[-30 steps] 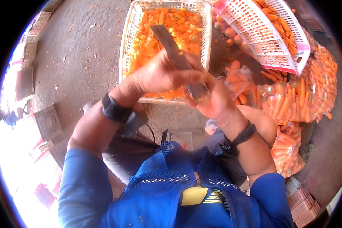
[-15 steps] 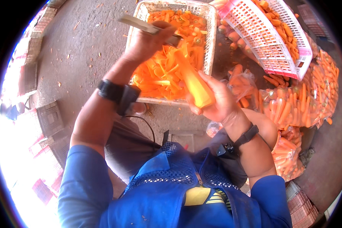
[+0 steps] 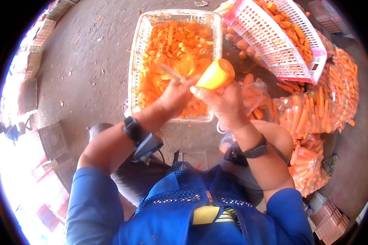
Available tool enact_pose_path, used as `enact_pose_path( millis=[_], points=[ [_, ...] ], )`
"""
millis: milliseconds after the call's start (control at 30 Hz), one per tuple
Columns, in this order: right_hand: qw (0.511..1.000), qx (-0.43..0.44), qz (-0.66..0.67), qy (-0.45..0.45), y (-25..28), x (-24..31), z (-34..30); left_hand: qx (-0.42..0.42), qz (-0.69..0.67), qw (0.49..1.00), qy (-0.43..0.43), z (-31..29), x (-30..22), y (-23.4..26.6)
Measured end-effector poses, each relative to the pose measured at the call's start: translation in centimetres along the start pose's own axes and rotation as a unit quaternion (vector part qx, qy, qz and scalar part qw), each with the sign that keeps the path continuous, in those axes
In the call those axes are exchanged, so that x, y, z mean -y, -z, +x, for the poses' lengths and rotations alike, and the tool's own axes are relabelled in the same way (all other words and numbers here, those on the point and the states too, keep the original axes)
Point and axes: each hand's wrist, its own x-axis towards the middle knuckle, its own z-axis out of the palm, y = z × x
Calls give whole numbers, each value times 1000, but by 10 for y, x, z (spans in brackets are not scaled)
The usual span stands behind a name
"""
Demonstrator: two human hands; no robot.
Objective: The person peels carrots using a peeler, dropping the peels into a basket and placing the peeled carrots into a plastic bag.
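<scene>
My left hand [image 3: 173, 97] is closed around the handle of a peeler [image 3: 172, 72], which is smeared by motion. A thick, peeled orange-yellow carrot [image 3: 216, 75] is in my right hand [image 3: 228, 103], its broad end tilted up and away from me. The thumb lies along its near side. Both hands are close together over the near right part of a white plastic basket [image 3: 134, 65]. Inside that basket lie orange carrot peelings [image 3: 157, 51] and several cut carrot ends. The peeler's working end is hidden or blurred beside the carrot.
A pink and white basket [image 3: 270, 43] of peeled carrots [image 3: 292, 30] leans at the far right. Below it are clear bags of carrots [image 3: 304, 114] and loose carrots [image 3: 291, 86]. Grey crates [image 3: 53, 139] stand at the left. My knees flank the space before the basket.
My left hand with the peeler has come down and right, close to my right hand. The carrot has turned, its broad end now pointing away instead of toward me. The view has shifted slightly.
</scene>
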Motion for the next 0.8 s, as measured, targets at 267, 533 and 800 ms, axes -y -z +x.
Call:
enact_pose_path(
  millis=[267,533,800],
  points=[
    [978,31,115,-169,10,21,-4,-117,99,988,-24,-2,-67,30],
    [984,80,-62,-145,1,21,-15,68,198,974,-85,10,-74,52],
    [978,37,-192,-78,4,16,-19,-11,140,989,-42,7,-84,52]
  ],
)
